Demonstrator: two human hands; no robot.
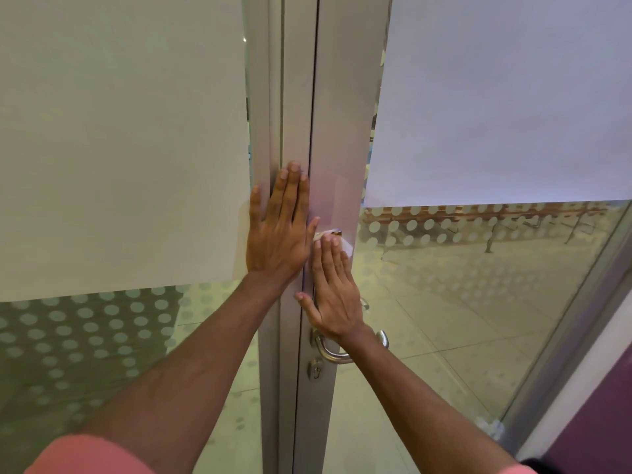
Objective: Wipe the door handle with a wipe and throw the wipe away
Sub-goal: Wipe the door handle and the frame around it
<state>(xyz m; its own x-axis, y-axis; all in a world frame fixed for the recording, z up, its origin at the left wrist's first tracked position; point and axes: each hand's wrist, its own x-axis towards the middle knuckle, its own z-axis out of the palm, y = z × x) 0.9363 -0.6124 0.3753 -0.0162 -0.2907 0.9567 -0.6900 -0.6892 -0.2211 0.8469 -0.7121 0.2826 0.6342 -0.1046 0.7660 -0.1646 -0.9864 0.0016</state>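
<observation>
A curved metal door handle (328, 354) sits low on the grey door frame (342, 131), with a keyhole (315, 370) just below it. My right hand (333, 289) lies flat against the frame above the handle, pressing a white wipe (346, 246) under its fingertips; only the wipe's top edge shows. My wrist hides the middle of the handle. My left hand (278, 230) rests flat with fingers spread on the fixed frame to the left, holding nothing.
Frosted glass panels (119, 148) with dotted film flank the frame on both sides. Through the right pane (478, 285) I see a tiled floor and benches. A purple wall (598, 422) stands at the lower right.
</observation>
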